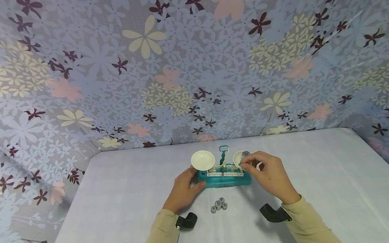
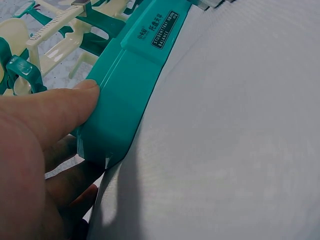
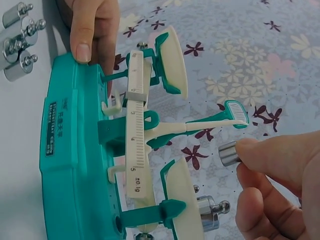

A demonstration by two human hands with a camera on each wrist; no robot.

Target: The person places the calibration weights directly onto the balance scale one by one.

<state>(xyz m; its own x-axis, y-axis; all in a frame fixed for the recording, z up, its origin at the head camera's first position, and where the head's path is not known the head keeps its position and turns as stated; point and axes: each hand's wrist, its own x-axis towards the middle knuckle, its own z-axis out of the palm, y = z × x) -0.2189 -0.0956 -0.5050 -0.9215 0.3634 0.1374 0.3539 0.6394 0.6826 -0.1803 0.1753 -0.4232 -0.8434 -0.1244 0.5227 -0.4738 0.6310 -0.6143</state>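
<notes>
A green and cream student balance (image 1: 225,182) stands on the table with two cream pans. My left hand (image 1: 183,189) grips the left end of its base, thumb on the front face and fingers round the end, as the left wrist view shows. In the right wrist view, my right hand (image 3: 277,185) pinches a small silver metal weight (image 3: 229,153) between thumb and fingertip, close over the right pan (image 3: 181,202). On that pan sits a larger knobbed weight (image 3: 207,212), with a smaller knob showing beside it. The left pan (image 1: 203,160) sits higher than the right.
Several silver weights (image 1: 219,206) stand in a cluster on the white-covered table (image 1: 337,184), in front of the balance and between the forearms. A floral cloth wall (image 1: 190,68) rises behind the table. Black camera mounts (image 1: 274,213) sit at both wrists.
</notes>
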